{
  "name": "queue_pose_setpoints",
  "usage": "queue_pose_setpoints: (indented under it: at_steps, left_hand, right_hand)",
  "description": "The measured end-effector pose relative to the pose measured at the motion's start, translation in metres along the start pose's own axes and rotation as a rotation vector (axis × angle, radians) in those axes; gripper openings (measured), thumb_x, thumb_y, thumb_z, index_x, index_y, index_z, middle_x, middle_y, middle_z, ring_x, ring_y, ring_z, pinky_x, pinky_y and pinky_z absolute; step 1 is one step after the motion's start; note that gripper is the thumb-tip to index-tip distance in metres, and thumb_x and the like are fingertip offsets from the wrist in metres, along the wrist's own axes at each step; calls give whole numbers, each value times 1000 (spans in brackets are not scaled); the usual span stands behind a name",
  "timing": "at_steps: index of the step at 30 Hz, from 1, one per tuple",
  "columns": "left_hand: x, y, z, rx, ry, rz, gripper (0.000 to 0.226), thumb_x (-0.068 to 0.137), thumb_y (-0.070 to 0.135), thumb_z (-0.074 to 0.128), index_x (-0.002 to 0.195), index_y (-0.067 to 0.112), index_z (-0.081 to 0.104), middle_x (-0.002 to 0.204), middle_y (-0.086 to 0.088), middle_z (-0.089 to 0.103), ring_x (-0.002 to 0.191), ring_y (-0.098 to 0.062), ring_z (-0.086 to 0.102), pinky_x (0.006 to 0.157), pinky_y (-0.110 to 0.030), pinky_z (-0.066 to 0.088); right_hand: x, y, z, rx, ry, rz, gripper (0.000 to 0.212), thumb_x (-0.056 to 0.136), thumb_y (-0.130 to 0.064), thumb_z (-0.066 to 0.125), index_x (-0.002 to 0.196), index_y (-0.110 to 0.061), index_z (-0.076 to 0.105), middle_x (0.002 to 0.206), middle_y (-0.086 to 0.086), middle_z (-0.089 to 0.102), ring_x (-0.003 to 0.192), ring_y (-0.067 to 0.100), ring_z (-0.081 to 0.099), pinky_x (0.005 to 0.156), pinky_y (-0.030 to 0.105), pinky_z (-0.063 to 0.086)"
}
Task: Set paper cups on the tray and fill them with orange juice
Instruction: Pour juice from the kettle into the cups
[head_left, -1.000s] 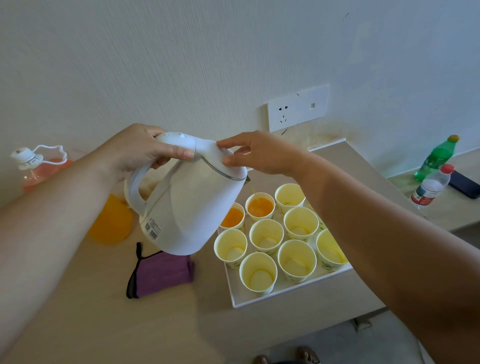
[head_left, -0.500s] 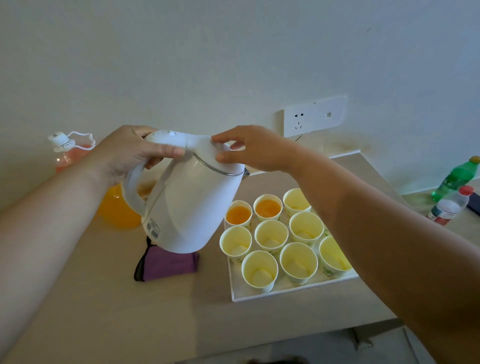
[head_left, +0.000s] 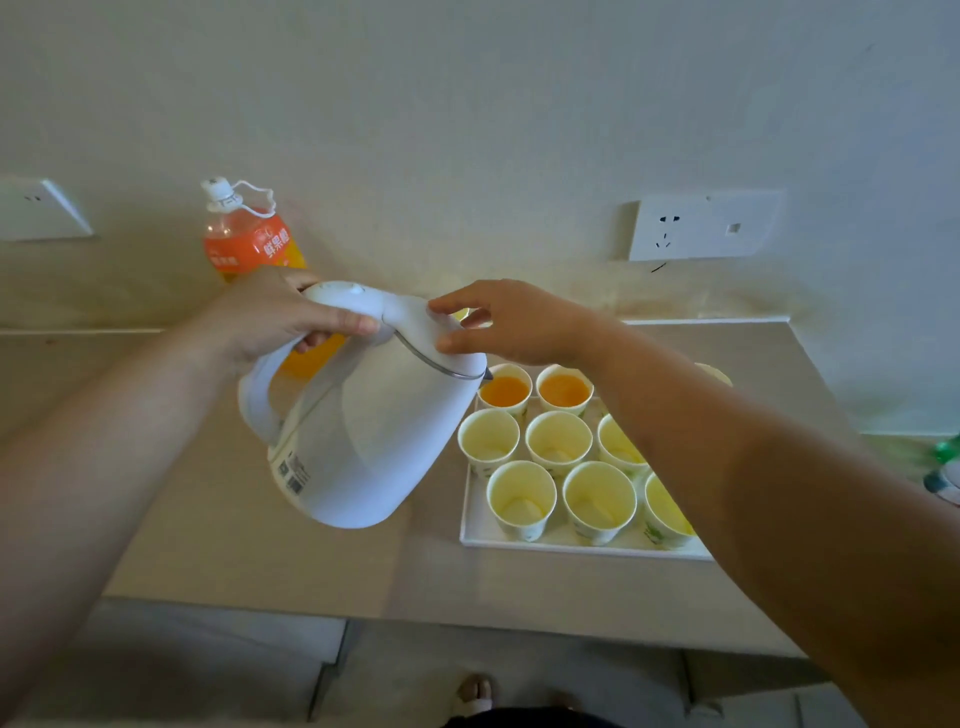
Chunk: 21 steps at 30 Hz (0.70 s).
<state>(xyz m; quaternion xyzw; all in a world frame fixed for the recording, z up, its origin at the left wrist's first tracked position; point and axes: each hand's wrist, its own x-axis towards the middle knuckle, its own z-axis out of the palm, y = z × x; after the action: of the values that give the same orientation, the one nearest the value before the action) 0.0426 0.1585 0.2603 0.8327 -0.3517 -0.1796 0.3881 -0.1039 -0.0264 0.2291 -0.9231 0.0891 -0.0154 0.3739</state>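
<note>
Two filled cups on tray. Left hand fingers curled round kettle handle. Right hand fingers spread, touching lid.

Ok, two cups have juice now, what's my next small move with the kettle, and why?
Probably shift the kettle spout slightly toward you, over the empty middle-row left cup, then tip. Your left hand grips the handle, your right hand rests fingertips on the lid, and the spout sits by the already filled back-left cup.
</note>
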Motion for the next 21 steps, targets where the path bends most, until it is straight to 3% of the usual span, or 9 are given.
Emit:
queue_pose_setpoints:
  at_steps: [3, 6, 8, 15, 18, 21]
  left_hand:
    - [-9, -4, 4, 5, 4, -32, 84, 13, 72, 82, 68, 12, 61, 46, 3, 50, 44, -10, 43, 47, -20, 37]
    - [-14, -4, 11, 9, -13, -79, 42, 52, 40, 89, 67, 13, 61, 44, 4, 49, 42, -10, 42, 41, -14, 35]
    - [-16, -5, 14, 29, -3, -89, 25, 66, 23, 84, 67, 14, 61, 46, 3, 49, 39, -6, 42, 40, -13, 35]
    - [-13, -11, 17, 83, -13, -97, 31, 66, 26, 84, 77, 5, 65, 52, -1, 51, 51, -14, 45, 52, -25, 37]
    - [-11, -12, 17, 111, -17, -90, 38, 64, 31, 85, 80, 2, 67, 47, 4, 51, 51, -15, 46, 52, -25, 38]
    - [-12, -10, 16, 126, -41, -82, 57, 44, 51, 85, 73, 6, 66, 45, 6, 51, 49, -13, 46, 51, -24, 38]
  right_hand:
    - [-3, 1, 8, 26, -27, 14, 51, 88, -35, 65, 136, -26, 51, 138, -10, 50, 114, 10, 55, 88, 16, 34]
    - [-7, 4, 14, 46, -40, 26, 51, 88, -35, 65, 136, -26, 51, 138, -8, 50, 115, 10, 55, 87, 15, 33]
    - [-9, 5, 18, 60, -43, 33, 50, 88, -34, 65, 136, -26, 51, 138, -7, 50, 117, 11, 54, 92, 18, 34]
    - [-7, 14, 33, 188, -8, 90, 51, 83, -30, 71, 132, -27, 55, 135, -4, 54, 116, 14, 56, 105, 32, 39]
    - [-8, 15, 35, 231, -1, 105, 51, 85, -26, 70, 133, -25, 54, 135, -3, 53, 118, 14, 54, 102, 27, 40]
    - [-11, 16, 39, 286, -1, 126, 50, 86, -25, 69, 133, -27, 53, 130, -5, 54, 117, 11, 54, 91, 21, 39]
